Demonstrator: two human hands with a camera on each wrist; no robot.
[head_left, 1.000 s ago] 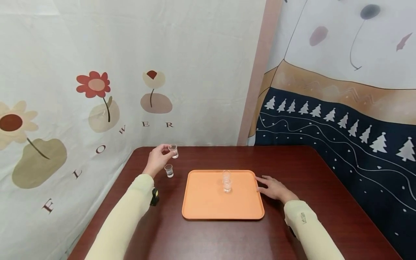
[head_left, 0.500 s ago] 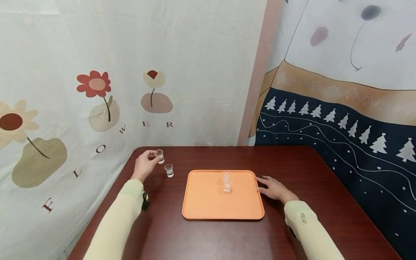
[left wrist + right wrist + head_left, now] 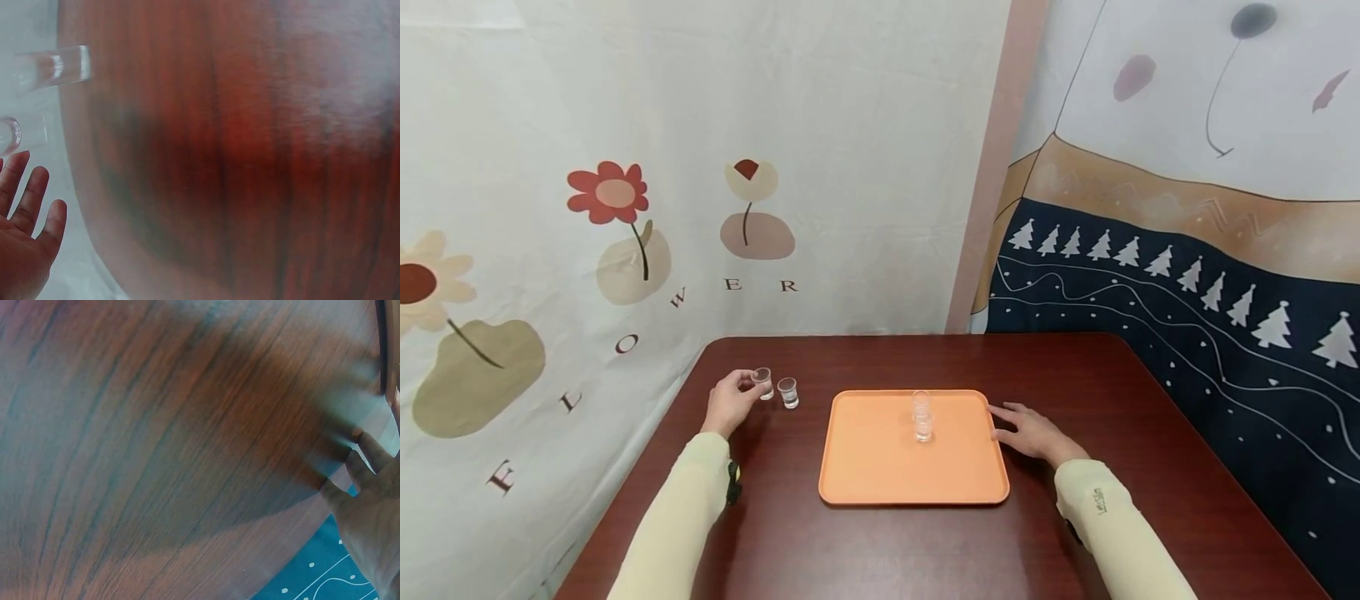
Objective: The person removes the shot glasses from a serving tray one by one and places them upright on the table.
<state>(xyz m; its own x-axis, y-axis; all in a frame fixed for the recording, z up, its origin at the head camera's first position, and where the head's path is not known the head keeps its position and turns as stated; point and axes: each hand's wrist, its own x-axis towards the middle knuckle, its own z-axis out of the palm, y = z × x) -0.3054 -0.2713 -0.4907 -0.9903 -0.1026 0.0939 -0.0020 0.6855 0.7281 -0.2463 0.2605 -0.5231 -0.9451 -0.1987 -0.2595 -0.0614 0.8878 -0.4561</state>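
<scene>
My left hand (image 3: 730, 404) pinches a small clear shot glass (image 3: 763, 385) between thumb and fingers, low over the table's far left. Close to its right stands a second shot glass (image 3: 788, 392), upright. In the left wrist view, the held glass (image 3: 28, 132) shows above the fingers, and the other glass (image 3: 53, 67) lies further up. Two more clear glasses, a front one (image 3: 923, 430) and a rear one (image 3: 921, 402), overlap on the orange tray (image 3: 872, 458). Fingers extended, my right hand (image 3: 1033, 435) rests at the tray's right rim.
The dark reddish wooden table (image 3: 917, 550) bears everything. Behind it hangs a pale cloth (image 3: 865, 167) with printed flowers and letters. To the right, a dark blue cloth (image 3: 1150, 317) with printed trees runs along the table's edge.
My left hand carried its glass leftward, then lowered it toward the table, from behind the standing glass to its left. The right hand and the tray stay in place.
</scene>
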